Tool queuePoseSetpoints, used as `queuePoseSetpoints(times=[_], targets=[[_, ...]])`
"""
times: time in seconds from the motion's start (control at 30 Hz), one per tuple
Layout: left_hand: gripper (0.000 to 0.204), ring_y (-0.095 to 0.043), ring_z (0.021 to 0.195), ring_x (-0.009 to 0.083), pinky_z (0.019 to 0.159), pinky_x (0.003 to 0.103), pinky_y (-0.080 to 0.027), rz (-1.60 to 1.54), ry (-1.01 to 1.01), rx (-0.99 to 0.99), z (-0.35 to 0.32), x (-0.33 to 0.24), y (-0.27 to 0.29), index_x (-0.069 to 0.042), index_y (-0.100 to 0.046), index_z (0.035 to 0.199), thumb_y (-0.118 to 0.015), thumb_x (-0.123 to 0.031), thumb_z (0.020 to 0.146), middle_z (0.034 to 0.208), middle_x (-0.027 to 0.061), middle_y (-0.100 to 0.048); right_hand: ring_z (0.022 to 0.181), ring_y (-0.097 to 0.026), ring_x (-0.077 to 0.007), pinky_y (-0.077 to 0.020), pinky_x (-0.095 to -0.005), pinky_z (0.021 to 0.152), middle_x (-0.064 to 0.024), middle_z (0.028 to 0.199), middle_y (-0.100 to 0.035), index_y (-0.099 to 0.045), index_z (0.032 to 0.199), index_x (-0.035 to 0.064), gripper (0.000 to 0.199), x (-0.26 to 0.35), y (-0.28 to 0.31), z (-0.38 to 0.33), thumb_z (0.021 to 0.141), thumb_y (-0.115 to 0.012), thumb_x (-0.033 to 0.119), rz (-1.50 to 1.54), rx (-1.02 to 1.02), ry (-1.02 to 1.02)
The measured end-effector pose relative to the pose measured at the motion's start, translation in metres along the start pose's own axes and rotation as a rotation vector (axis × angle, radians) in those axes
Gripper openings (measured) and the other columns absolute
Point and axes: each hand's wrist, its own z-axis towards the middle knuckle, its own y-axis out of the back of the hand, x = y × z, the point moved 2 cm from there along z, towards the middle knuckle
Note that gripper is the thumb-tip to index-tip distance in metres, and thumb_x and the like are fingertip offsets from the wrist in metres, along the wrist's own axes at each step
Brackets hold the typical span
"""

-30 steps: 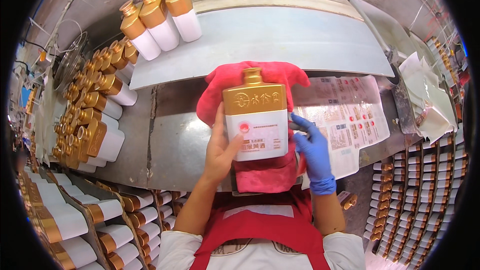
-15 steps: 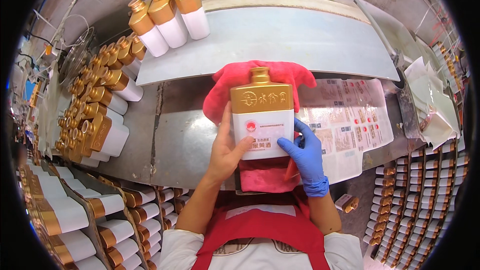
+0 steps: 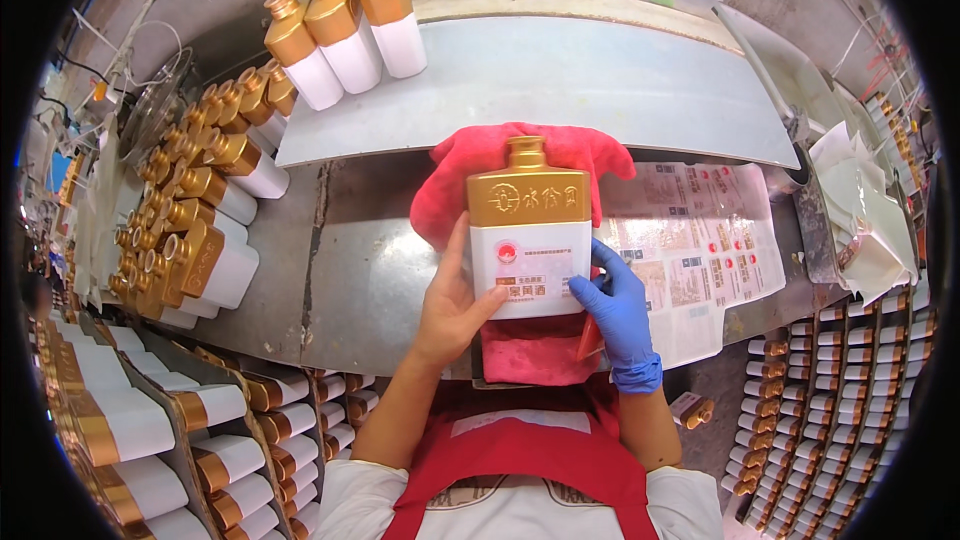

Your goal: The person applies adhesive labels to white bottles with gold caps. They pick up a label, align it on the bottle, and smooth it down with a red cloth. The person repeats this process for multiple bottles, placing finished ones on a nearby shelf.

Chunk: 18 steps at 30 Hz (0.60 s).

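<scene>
A flat-sided bottle [image 3: 530, 245], gold at the shoulder and neck and white below, faces me upright above a pink-red cloth [image 3: 447, 185]. Printed red and brown marks show on its white front. My bare left hand [image 3: 452, 305] grips its lower left side, thumb on the front. On the other side my right hand [image 3: 620, 315], in a blue glove, holds the lower right edge with its thumb on the front. A thin red piece [image 3: 590, 341] sticks out below the gloved fingers; its kind is unclear. Fingers behind the bottle are hidden.
Printed decal sheets [image 3: 700, 240] lie right of the cloth. Three similar bottles [image 3: 345, 35] stand on the grey board [image 3: 600, 80]; many more crowd the left. Racks of bottles flank me low on both sides. White papers [image 3: 858, 210] are piled at far right.
The bottle and both hands shift slightly right in the picture, as does much of the background. The gloved thumb has moved a little right towards the bottle's edge. Both hands keep their hold.
</scene>
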Motion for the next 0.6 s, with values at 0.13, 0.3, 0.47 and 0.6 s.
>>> queuePoseSetpoints(times=[0.13,0.3,0.47,0.6], targets=[[0.084,-0.033,0.137,0.0224,0.112,0.035,-0.027,0.035,-0.005,-0.005,0.001,0.006,0.005,0.001,-0.008,0.151,-0.056,0.008,0.083,0.151,0.0139,-0.028,0.058,-0.041,-0.0016,-0.0377,-0.0187,0.055,0.0063,0.069,-0.050,-0.056,0.131,0.0038,0.048,-0.003,0.001,0.001,0.086,-0.069,0.017,0.190,0.015,-0.012],[0.084,-0.032,0.137,0.0216,0.112,0.035,-0.025,0.017,0.014,0.012,0.001,0.005,0.004,0.002,-0.006,0.151,-0.056,0.007,0.084,0.151,0.0136,-0.028,0.057,-0.042,-0.0009,-0.0370,-0.0164,0.052,0.0011,0.084,-0.062,-0.058,0.127,0.0017,0.036,-0.002,0.015,0.004,0.096,-0.057,0.020,0.387,-0.004,-0.082],[0.083,-0.030,0.138,0.0202,0.112,0.033,-0.022,0.027,0.016,0.040,0.001,0.006,0.007,0.002,-0.003,0.151,-0.055,0.007,0.086,0.151,0.0131,-0.028,0.058,-0.043,-0.0005,-0.0358,-0.0154,0.052,-0.0001,0.090,-0.064,-0.059,0.126,0.0021,0.036,0.001,0.018,0.002,0.096,-0.057,0.021,0.362,-0.028,-0.092],[0.080,-0.030,0.137,0.0194,0.112,0.032,-0.023,0.004,0.024,0.045,0.000,0.005,0.007,0.003,-0.003,0.151,-0.053,0.005,0.089,0.151,0.0132,-0.027,0.059,-0.043,-0.0002,-0.0368,-0.0151,0.054,0.0003,0.090,-0.063,-0.059,0.126,0.0019,0.035,-0.004,0.017,0.002,0.095,-0.058,0.019,0.337,-0.026,-0.072]])
